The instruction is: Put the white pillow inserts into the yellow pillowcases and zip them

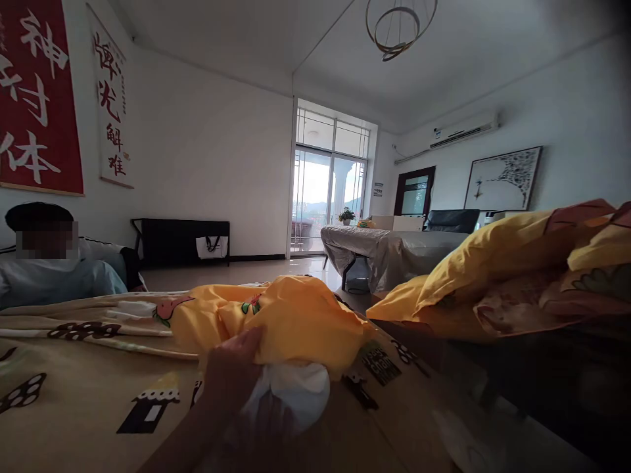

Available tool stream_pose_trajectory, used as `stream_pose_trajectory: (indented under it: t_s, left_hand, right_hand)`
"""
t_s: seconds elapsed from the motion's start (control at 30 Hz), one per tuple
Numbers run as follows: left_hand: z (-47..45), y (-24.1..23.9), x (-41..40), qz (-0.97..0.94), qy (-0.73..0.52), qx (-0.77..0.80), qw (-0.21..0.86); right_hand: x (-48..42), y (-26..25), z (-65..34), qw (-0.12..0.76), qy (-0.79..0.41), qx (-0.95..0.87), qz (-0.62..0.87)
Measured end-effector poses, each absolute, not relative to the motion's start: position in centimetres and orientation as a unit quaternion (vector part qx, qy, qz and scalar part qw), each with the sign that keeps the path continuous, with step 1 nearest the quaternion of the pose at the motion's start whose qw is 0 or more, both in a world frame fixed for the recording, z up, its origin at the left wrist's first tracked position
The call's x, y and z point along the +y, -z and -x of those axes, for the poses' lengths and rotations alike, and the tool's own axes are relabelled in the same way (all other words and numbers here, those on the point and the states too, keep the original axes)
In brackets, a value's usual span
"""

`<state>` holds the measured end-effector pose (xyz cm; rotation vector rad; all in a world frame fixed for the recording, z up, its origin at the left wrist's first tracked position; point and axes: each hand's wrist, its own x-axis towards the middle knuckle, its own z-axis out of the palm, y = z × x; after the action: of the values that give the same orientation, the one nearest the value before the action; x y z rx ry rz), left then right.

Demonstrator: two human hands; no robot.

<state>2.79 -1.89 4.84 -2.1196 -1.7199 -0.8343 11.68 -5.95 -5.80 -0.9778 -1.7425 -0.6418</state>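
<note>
My left hand (234,368) reaches in from the bottom, its fingers closed on the near edge of a yellow pillowcase (305,322) with a printed fruit pattern. Out from under that edge bulges a soft white thing (300,394), like a pillow; it is partly blurred. Both lie on a beige sheet (93,374) printed with little houses and dotted shapes. No part of my right hand shows.
More yellow patterned bedding (493,263) is heaped at the right, above a dark area. Past the bed stands a table under a plastic cover (379,253). A person (64,263) is low at the left. A black bench (167,243) with a white bag (211,247) stands by the wall.
</note>
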Motion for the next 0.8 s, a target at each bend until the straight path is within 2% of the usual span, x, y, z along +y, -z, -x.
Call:
stream_pose_trajectory:
  t_s: [0.13, 0.23, 0.4, 0.5, 0.6, 0.7, 0.8]
  left_hand:
    - [-4.4, -8.1, -3.0, 0.755, 0.316, -0.515, 0.256]
    - [-5.4, -12.2, -4.4, 0.750, 0.338, -0.463, 0.329]
    - [-7.3, -20.1, -7.6, 0.692, 0.371, -0.480, 0.392]
    - [-8.3, -22.4, -8.1, 0.670, 0.363, -0.497, 0.415]
    - [-7.8, -21.6, -6.4, 0.665, 0.334, -0.524, 0.415]
    - [-5.6, -19.0, -3.6, 0.681, 0.264, -0.549, 0.406]
    - [-2.6, -16.8, -1.5, 0.690, 0.215, -0.565, 0.397]
  right_hand:
    - [-0.6, 1.6, -12.8, 0.505, 0.272, -0.701, 0.424]
    - [2.1, -2.4, -14.8, 0.511, 0.287, -0.685, 0.433]
    - [0.4, -12.3, -17.8, 0.485, 0.348, -0.705, 0.383]
    - [-1.0, -17.0, -16.7, 0.465, 0.324, -0.732, 0.378]
    - [-0.4, -17.1, -14.2, 0.425, 0.289, -0.779, 0.359]
    - [0.8, -13.4, -12.5, 0.381, 0.263, -0.826, 0.321]
    - [0.9, -9.5, -12.6, 0.414, 0.234, -0.820, 0.319]
